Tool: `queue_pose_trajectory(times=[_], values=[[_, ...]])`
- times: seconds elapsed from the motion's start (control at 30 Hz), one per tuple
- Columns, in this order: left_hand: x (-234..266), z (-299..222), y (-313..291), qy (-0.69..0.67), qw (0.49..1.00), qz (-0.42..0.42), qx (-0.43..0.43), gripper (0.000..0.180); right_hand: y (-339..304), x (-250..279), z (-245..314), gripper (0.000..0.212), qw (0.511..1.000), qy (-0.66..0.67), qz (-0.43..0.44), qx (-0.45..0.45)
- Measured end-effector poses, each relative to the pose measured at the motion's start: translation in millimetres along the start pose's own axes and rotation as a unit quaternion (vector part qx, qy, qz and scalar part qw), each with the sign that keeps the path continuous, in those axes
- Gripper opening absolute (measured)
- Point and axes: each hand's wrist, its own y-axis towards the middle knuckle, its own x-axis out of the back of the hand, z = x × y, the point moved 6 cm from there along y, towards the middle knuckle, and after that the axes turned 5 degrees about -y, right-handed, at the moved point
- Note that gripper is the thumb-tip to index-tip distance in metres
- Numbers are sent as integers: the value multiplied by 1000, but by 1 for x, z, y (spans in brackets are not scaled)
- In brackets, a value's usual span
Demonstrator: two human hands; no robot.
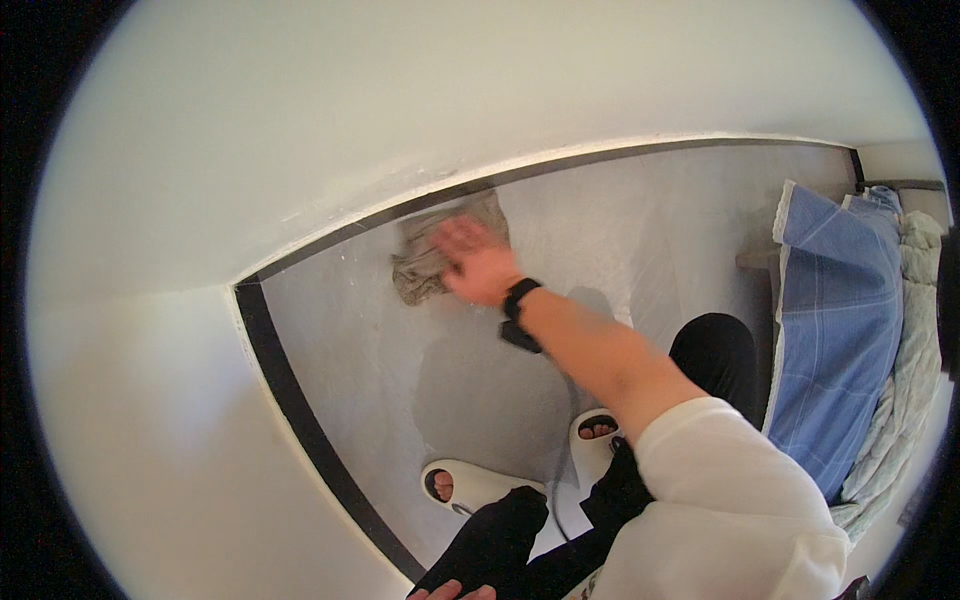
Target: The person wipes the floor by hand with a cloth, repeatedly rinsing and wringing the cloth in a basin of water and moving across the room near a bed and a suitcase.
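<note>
A crumpled grey-brown cloth (pixel 420 245) lies on the grey floor against the dark baseboard. My right hand (pixel 478 262) presses flat on it, fingers stretched out and somewhat blurred by motion. The wrist wears a black band with a dark device. Only the fingers of my left hand (pixel 452 592) show at the lower edge. They lie flat on my black-trousered leg, with the rest of that hand out of the picture.
White walls (pixel 480 80) meet at a corner on the left, edged by dark baseboard (pixel 310 430). My feet wear white slides (pixel 485 485). A thin cable (pixel 562 500) runs along the floor near them. To the right, a blue cover (pixel 840 310) hangs beside pale bedding (pixel 915 310).
</note>
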Motion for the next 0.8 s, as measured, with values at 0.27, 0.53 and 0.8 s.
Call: queue_pose_trajectory(times=[0.27,0.53,0.8], values=[[-8,1,-9,-4,1000,5,-12,56,-24,30,-140,69,899,-183,-97,-386],[10,10,-7,7,998,-31,46,50,-6,33,-34,63,998,18,-45,-39],[10,3,-5,-13,998,-61,25,46,3,14,-83,82,958,-26,-94,-270]])
